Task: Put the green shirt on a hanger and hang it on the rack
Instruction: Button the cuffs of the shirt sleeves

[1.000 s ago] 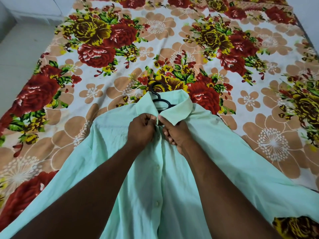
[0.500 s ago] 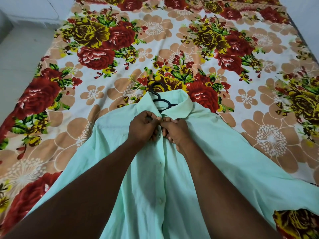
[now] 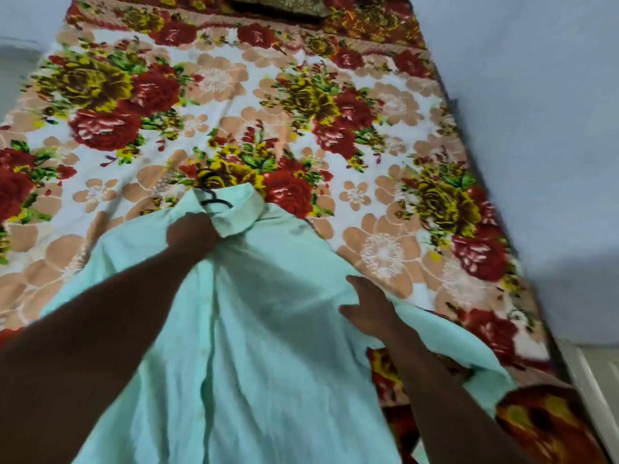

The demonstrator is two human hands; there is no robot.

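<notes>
Head view, the only one you've got, and it's a bit smeared. The shirt (image 3: 268,329) lies front-up on the bed, collar pointing away from you. The black hook of the hanger (image 3: 216,202) pokes out of the neck opening, and the rest of it is hidden inside the cloth. Your left hand (image 3: 192,234) is curled tight into the front just under the collar, a fistful of fabric bunched in its grip. Whether it also has the hanger's neck through the cloth, I can't tell. Your right hand (image 3: 368,309) is wide and flat, fingers straight, resting on the shirt's right side near its edge and holding nothing. So by my reading the hanger step looks done and you're at the lift. What's next calls for a firm hold on the hook itself, not just the cloth, or the shirt may slide off one shoulder as it comes up. Use that flat right hand to steady the sleeve side as it clears the bed. The rack isn't in view, so you'll need to turn and find it. Underneath is a floral sheet (image 3: 234,105) with red and yellow roses on white and peach, lying fairly smooth across the whole bed. A plain pale wall (image 3: 536,112) runs close along the right side, and there's a dark patterned shape at the far end, too blurred to name.
</notes>
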